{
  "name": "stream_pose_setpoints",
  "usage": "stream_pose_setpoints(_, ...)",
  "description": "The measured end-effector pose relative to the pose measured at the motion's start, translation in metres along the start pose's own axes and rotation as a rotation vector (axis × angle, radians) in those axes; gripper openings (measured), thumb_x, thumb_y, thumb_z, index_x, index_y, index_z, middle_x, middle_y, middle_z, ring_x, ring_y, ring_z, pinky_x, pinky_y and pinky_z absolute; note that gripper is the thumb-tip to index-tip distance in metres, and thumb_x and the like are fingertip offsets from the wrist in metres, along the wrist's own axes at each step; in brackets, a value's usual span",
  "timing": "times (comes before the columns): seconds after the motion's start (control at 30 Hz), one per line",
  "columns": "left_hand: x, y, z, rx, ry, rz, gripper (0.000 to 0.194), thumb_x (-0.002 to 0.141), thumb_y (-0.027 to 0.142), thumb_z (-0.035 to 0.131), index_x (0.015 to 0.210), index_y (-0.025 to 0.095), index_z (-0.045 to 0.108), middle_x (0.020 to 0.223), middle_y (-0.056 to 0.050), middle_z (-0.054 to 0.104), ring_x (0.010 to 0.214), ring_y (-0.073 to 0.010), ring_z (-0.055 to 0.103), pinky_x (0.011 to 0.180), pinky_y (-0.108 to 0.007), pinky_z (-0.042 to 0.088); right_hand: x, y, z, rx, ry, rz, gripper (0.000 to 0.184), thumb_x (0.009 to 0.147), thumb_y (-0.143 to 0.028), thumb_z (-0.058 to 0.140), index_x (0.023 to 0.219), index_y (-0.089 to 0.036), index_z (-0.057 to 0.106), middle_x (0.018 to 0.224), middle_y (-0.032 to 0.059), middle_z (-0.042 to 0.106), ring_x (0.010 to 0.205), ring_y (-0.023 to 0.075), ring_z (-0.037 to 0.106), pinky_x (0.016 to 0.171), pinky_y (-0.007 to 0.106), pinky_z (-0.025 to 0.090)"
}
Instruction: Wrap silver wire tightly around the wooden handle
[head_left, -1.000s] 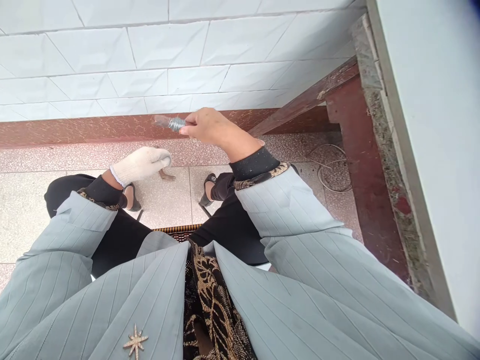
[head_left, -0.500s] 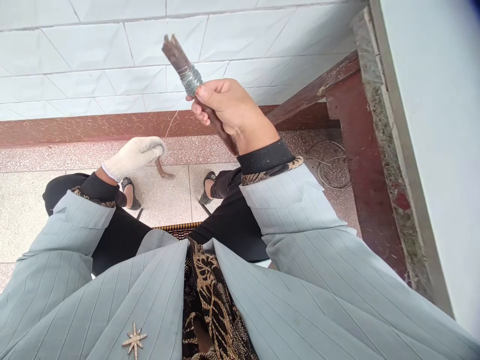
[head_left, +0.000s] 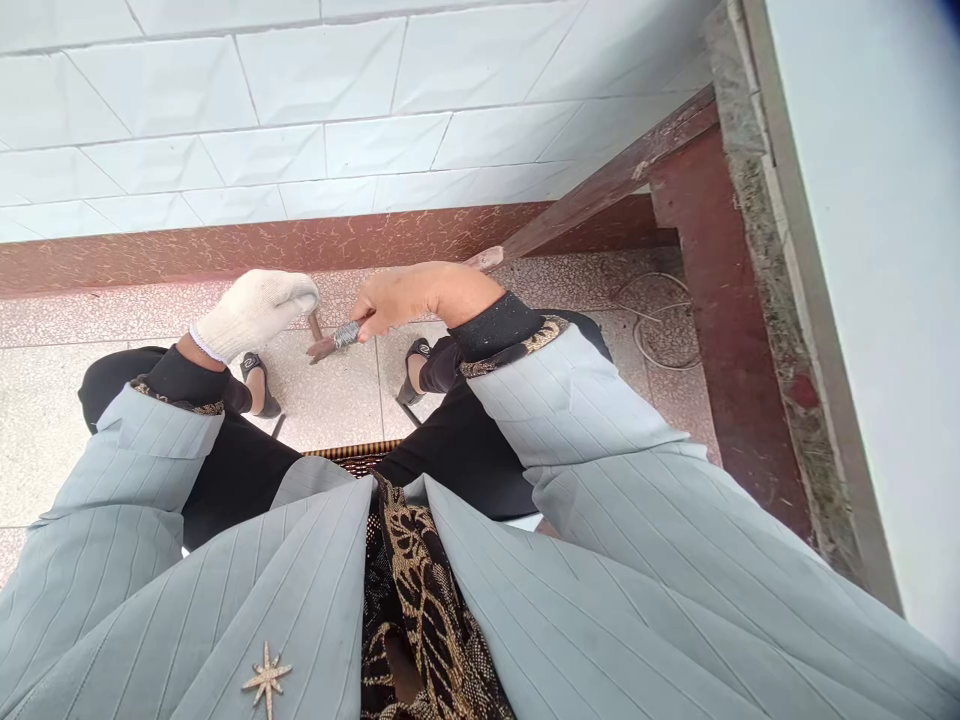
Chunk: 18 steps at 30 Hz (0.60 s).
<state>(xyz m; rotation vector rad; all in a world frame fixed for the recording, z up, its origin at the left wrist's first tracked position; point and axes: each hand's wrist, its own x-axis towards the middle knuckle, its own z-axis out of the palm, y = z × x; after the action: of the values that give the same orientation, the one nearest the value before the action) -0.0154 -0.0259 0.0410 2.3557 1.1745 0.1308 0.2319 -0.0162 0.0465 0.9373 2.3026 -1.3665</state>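
Note:
In the head view my left hand (head_left: 259, 312), in a white knitted glove, is closed around a thin brown twig (head_left: 314, 324) whose lower end pokes out below the fingers. My bare right hand (head_left: 420, 298) grips a thicker brown stick, held nearly level. Thin silvery wire (head_left: 346, 334) is wound in a tight coil around this stick, just left of my right fingers. The stick's notched tip (head_left: 322, 349) points left and lies close to the twig; I cannot tell if they touch. Much of the stick is hidden by my right hand.
A white tiled wall (head_left: 386, 145) with a red-brown base strip (head_left: 247, 240) runs ahead. On the right stand a red-brown wooden frame (head_left: 720, 300) and a loop of pale cable (head_left: 645, 345) on the floor. A woven seat edge (head_left: 352, 458) shows between my legs.
My right hand has come down with the wire-wound stick, from in front of the wall to beside my left hand, and its tip has turned downward-left. My left hand has barely moved.

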Motion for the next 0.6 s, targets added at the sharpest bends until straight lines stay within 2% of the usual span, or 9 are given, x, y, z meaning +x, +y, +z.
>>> stream_pose_setpoints(0.07,0.001,-0.002,0.002,-0.002,0.003,-0.011,0.026,0.098,0.03,0.054,0.098,0.019,0.077,0.095,-0.005,0.077,0.094,-0.0202,0.071,0.088,-0.032,0.05,-0.006,-0.003,-0.001,0.043,-0.097,-0.082,0.019,0.1,-0.018,0.067,0.083,-0.01,0.067,0.064,-0.0023,0.051,0.066,0.0104,0.045,0.069,0.028,0.031)
stream_pose_setpoints(0.13,0.003,-0.002,0.004,-0.054,0.027,-0.046,0.026,0.098,0.031,0.054,0.097,0.018,0.076,0.092,-0.005,0.076,0.088,-0.0192,0.069,0.083,-0.031,0.051,-0.012,-0.002,-0.004,0.194,0.012,-0.228,0.02,0.1,-0.024,0.068,0.085,-0.011,0.066,0.066,-0.0028,0.052,0.064,0.0095,0.046,0.067,0.026,0.033)
stream_pose_setpoints(0.23,0.005,-0.002,0.009,-0.16,0.052,-0.071,0.028,0.1,0.031,0.05,0.099,0.016,0.074,0.088,-0.005,0.074,0.079,-0.0169,0.065,0.078,-0.031,0.051,-0.018,0.008,-0.009,0.625,0.596,-0.426,0.027,0.101,-0.037,0.065,0.085,-0.016,0.059,0.071,-0.0016,0.053,0.059,0.0092,0.042,0.059,0.026,0.032)
stream_pose_setpoints(0.3,0.007,0.001,0.012,-0.186,0.016,-0.03,0.029,0.1,0.03,0.049,0.102,0.017,0.074,0.09,-0.004,0.075,0.081,-0.0163,0.066,0.082,-0.031,0.051,-0.019,0.014,-0.012,0.746,0.864,-0.31,0.029,0.102,-0.037,0.064,0.083,-0.018,0.055,0.073,-0.0001,0.054,0.059,0.0099,0.041,0.057,0.026,0.031)
stream_pose_setpoints(0.33,0.008,0.003,0.014,-0.185,-0.029,0.004,0.028,0.1,0.029,0.049,0.102,0.017,0.075,0.092,-0.004,0.075,0.083,-0.0164,0.067,0.084,-0.031,0.051,-0.019,0.015,-0.013,0.732,0.912,-0.202,0.029,0.103,-0.036,0.063,0.081,-0.019,0.054,0.074,0.0008,0.054,0.06,0.0104,0.042,0.058,0.026,0.032)
stream_pose_setpoints(0.4,0.008,0.006,0.016,-0.172,-0.128,0.067,0.026,0.099,0.029,0.051,0.101,0.018,0.075,0.093,-0.003,0.076,0.085,-0.0165,0.068,0.085,-0.03,0.051,-0.016,0.014,-0.014,0.558,0.875,0.054,0.031,0.105,-0.033,0.061,0.078,-0.019,0.053,0.075,0.0026,0.056,0.062,0.0118,0.044,0.061,0.027,0.035)
stream_pose_setpoints(0.47,0.007,0.009,0.018,-0.147,-0.197,0.111,0.026,0.098,0.029,0.052,0.1,0.019,0.075,0.092,-0.002,0.076,0.084,-0.0164,0.068,0.084,-0.03,0.05,-0.013,0.011,-0.013,0.354,0.82,0.24,0.033,0.103,-0.031,0.063,0.074,-0.018,0.053,0.073,0.0038,0.056,0.065,0.0134,0.046,0.064,0.029,0.035)
stream_pose_setpoints(0.53,0.006,0.009,0.018,-0.11,-0.182,0.11,0.027,0.098,0.029,0.051,0.098,0.019,0.076,0.09,-0.002,0.075,0.083,-0.0168,0.068,0.083,-0.03,0.049,-0.008,0.01,-0.01,0.193,0.759,0.325,0.032,0.097,-0.026,0.071,0.07,-0.018,0.055,0.07,0.0047,0.055,0.071,0.0165,0.05,0.068,0.031,0.036)
stream_pose_setpoints(0.6,0.005,0.006,0.017,-0.071,-0.117,0.082,0.028,0.099,0.03,0.05,0.097,0.019,0.076,0.09,-0.002,0.074,0.084,-0.0177,0.068,0.084,-0.03,0.049,-0.002,0.01,-0.006,0.07,0.641,0.328,0.031,0.091,-0.02,0.077,0.067,-0.018,0.057,0.066,0.005,0.053,0.077,0.0198,0.054,0.072,0.032,0.036)
